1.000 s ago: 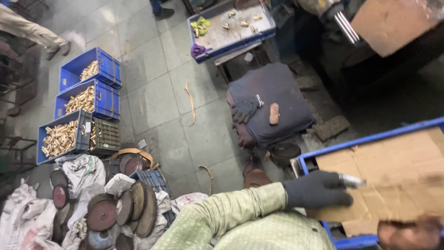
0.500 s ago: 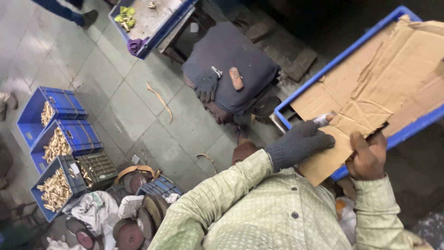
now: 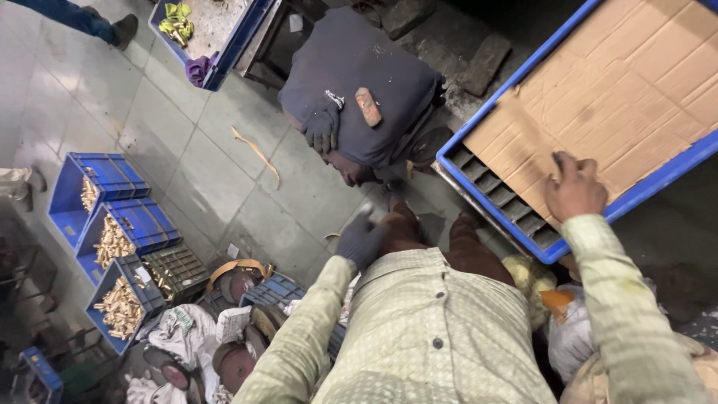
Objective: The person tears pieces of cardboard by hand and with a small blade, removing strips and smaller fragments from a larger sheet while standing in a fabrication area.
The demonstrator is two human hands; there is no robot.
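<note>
My right hand (image 3: 574, 188) is bare and lies on the lower corner of a brown cardboard sheet (image 3: 636, 90), its fingers curled over the edge. The cardboard lines a big blue plastic crate (image 3: 490, 123) with a slatted bottom, tilted at the right. My left hand (image 3: 363, 239) wears a dark glove. It hangs by my knee, away from the crate, with nothing seen in it. My pale green checked sleeves fill the bottom of the view.
A dark padded stool (image 3: 359, 67) carries a spare dark glove (image 3: 321, 123) and a small brown block (image 3: 368, 106). Blue crates of brass-coloured pieces (image 3: 112, 243) stand at the left, with round discs (image 3: 235, 366) and white sacks below. Another person's leg (image 3: 75, 16) is at the top left.
My gloved left hand has left the crate and dropped to my knee; the small pale thing it held is gone from view. My right hand has moved onto the cardboard's corner.
</note>
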